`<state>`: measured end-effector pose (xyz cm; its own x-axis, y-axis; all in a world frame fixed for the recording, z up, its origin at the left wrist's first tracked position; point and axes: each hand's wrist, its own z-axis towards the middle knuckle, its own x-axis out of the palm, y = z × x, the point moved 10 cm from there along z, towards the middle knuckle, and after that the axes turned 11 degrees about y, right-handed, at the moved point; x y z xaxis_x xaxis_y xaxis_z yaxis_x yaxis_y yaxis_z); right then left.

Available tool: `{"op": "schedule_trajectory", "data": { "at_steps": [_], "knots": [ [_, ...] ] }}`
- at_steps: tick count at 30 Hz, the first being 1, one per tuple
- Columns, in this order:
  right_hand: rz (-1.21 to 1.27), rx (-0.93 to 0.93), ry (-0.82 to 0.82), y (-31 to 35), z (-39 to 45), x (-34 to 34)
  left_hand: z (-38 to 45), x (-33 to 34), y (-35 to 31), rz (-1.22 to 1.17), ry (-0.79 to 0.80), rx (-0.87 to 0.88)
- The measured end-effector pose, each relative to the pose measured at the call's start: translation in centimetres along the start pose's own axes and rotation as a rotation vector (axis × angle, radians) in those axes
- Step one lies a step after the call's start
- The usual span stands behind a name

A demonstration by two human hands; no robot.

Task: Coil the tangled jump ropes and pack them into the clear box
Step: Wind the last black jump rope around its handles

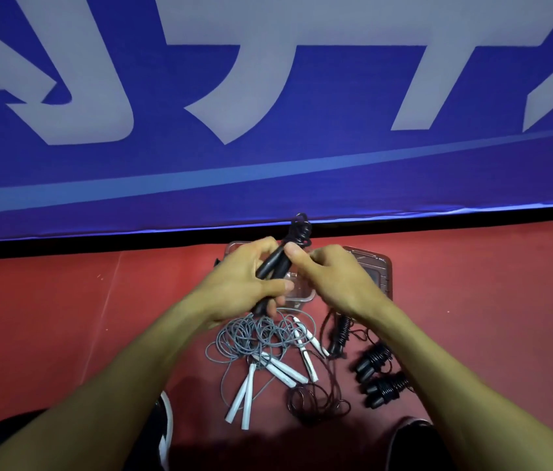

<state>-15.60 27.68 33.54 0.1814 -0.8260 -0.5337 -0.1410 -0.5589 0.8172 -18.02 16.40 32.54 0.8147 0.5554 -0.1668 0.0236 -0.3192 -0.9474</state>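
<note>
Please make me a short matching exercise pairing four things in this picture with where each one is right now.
Things:
1. black-handled rope
2. grey rope with white handles
3. two wound black ropes
4. clear box

Places:
A. on the red floor, at the right
B. behind the hands, against the blue banner's foot
C. held in both hands
D. loose tangle on the floor, below the left hand

Pairs: 1-C, 2-D, 3-A, 4-B

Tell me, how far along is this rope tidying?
Partly done. Two black ropes lie wound on the red floor. Left hand grips black handles while right hand pinches their cord. Left: the tangled grey ropes, a loose dark cord, and packing the clear box.
</note>
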Motion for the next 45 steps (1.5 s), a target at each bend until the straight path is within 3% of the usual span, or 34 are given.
{"op": "schedule_trajectory", "data": {
  "at_steps": [5, 11, 17, 19, 23, 25, 28, 33, 40, 45],
  "knots": [
    [-0.128, 0.019, -0.1, 0.5, 0.0, 0.5, -0.1, -0.5, -1.0, 0.663, -0.253, 0.011],
    [-0.051, 0.004, -0.094, 0.6, -0.5, 0.5, 0.4, -0.2, 0.1, 0.665, -0.191, 0.029],
    [-0.006, 0.061, -0.124, -0.3, -0.3, 0.1, 0.1, 1.3, -0.2, 0.884, -0.186, -0.059],
    [0.03, 0.056, -0.115, -0.5, -0.2, 0.1, 0.2, 1.1, -0.4, 0.83, -0.172, -0.08],
    [0.04, 0.008, -0.121, -0.2, 0.0, -0.4, 0.7, 0.3, -0.5, 0.427, -0.084, -0.046],
    [0.054, -0.044, -0.098, 0.3, 0.1, -0.1, 0.7, -0.2, -0.6, 0.35, -0.045, -0.01],
    [0.031, -0.08, -0.079, 0.5, 0.1, 0.3, 0.4, -1.0, -0.6, 0.377, -0.067, -0.011],
    [-0.085, -0.059, -0.07, 0.8, 0.0, 0.4, -0.6, -2.5, -1.7, 0.508, -0.277, 0.024],
    [-0.155, -0.147, -0.132, 1.8, 0.0, 0.2, 0.2, -1.1, -0.6, 0.379, -0.196, -0.031],
    [-0.095, -0.051, 0.02, 0.2, 0.7, 0.3, 0.3, -1.5, -1.2, 0.465, -0.163, 0.053]
  ]
}}
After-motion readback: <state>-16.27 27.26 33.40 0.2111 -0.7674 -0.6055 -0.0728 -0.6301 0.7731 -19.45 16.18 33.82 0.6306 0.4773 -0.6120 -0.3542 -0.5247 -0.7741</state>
